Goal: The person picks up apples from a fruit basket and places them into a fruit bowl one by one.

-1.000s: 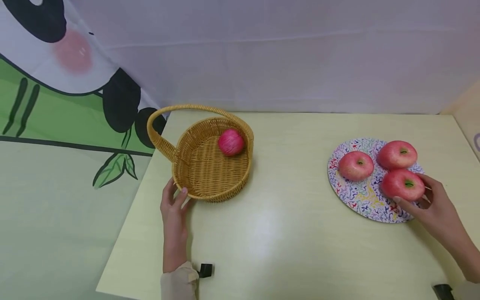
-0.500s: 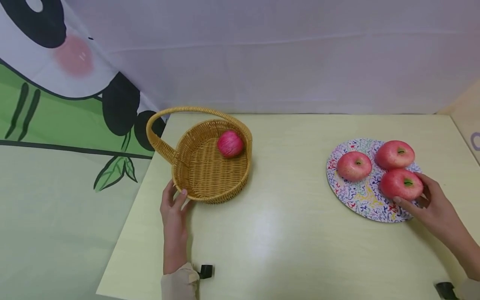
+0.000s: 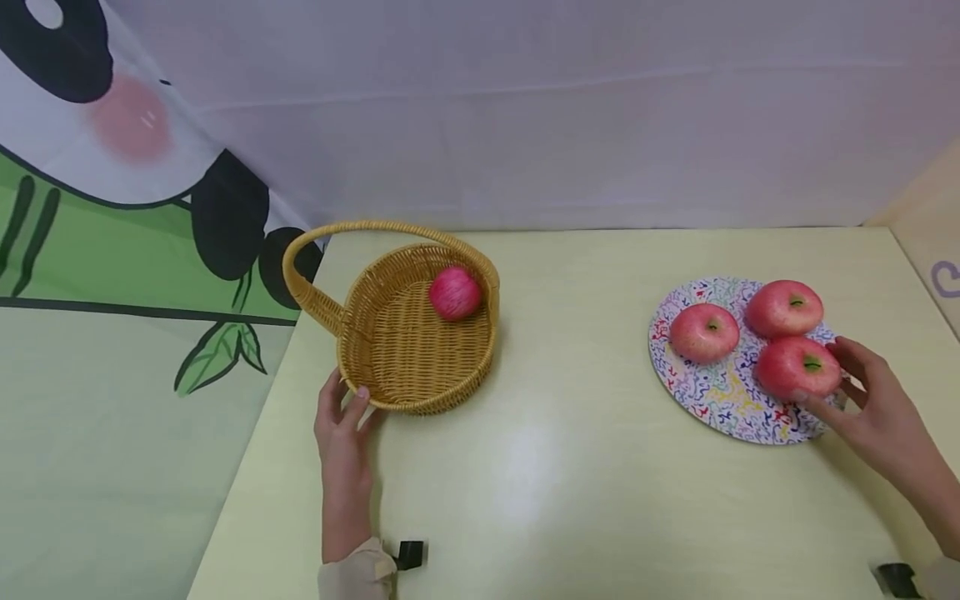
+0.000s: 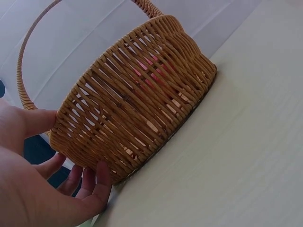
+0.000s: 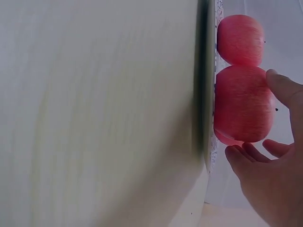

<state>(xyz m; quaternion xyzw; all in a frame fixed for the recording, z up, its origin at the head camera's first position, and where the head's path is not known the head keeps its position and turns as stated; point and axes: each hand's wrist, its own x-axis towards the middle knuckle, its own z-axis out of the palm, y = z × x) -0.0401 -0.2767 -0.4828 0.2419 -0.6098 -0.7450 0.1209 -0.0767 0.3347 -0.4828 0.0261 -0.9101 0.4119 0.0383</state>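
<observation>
My left hand (image 3: 345, 429) holds the near left rim of a round wicker basket (image 3: 416, 400); its thumb lies at the rim and the other fingers bend against the woven side, as the left wrist view shows. A dark pink, streaked ball-like thing (image 3: 455, 293) lies inside the basket. On the right, a round patterned plate (image 3: 720, 408) bears a left apple (image 3: 703, 333), a back apple (image 3: 784, 308) and a front apple (image 3: 797, 369). Around that front apple my right hand (image 3: 873, 408) is spread, thumb near its side, with a gap at the fingers (image 5: 234, 156).
All stands on a pale table (image 3: 547, 467). A light cloth (image 3: 525, 150) hangs behind it, with a cartoon print at the left. The basket's tall arched handle (image 3: 390, 227) rises over its back left. A side panel (image 3: 926, 225) borders the table at right.
My right hand's fingers have spread away from the front apple, which stays on the plate. The left hand keeps its hold on the basket. The head view has shifted slightly.
</observation>
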